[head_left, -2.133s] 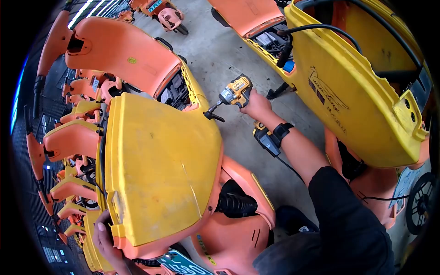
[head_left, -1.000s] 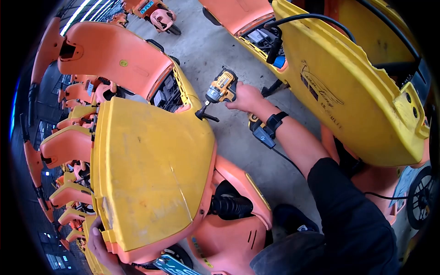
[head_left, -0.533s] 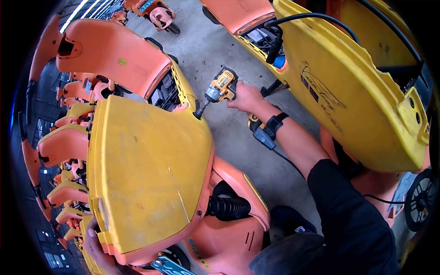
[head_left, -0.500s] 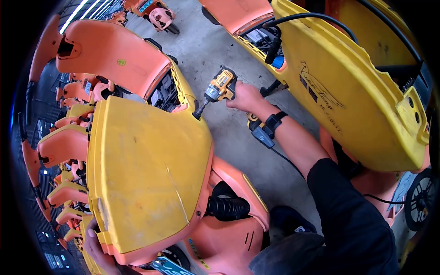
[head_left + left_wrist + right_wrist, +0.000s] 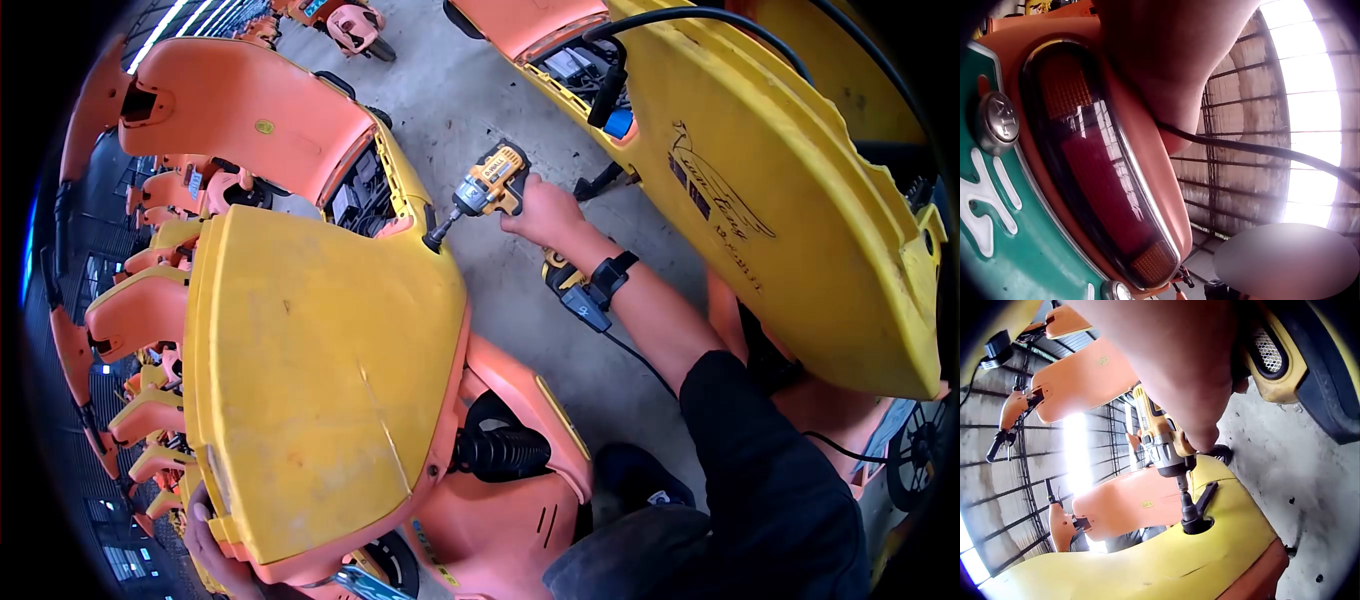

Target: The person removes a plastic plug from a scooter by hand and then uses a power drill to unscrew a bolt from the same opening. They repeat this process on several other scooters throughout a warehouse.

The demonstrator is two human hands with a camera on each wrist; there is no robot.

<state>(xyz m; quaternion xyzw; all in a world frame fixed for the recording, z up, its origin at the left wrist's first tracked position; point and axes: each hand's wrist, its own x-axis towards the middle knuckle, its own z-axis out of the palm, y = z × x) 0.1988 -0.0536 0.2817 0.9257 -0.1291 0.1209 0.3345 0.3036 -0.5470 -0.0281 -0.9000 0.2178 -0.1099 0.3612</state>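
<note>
My right hand (image 5: 548, 212) grips a yellow-and-black cordless impact driver (image 5: 492, 180). Its socket end reaches down into a dark hole at the upper corner of the yellow side panel (image 5: 330, 340) on an orange scooter. At that hole, a short black lever-like piece (image 5: 1208, 499) sticks out beside the socket. My left hand (image 5: 210, 545) holds the scooter's tail end at the lower left, its fingers at the panel's edge. In the left wrist view, part of that hand or wrist lies above the red tail light (image 5: 1100, 169), next to the green licence plate (image 5: 1016, 219).
A second yellow-panelled scooter (image 5: 760, 190) stands close on the right, its black bar (image 5: 700, 14) arching over it. More orange scooters (image 5: 150, 310) line the left. Concrete floor (image 5: 540, 350) runs between them. A black cable (image 5: 640, 358) hangs from a box near my right wrist.
The black piece at the hole pointed right and now points up. The driver has come closer to the panel, then stays at the hole. The head view has shifted slightly.
</note>
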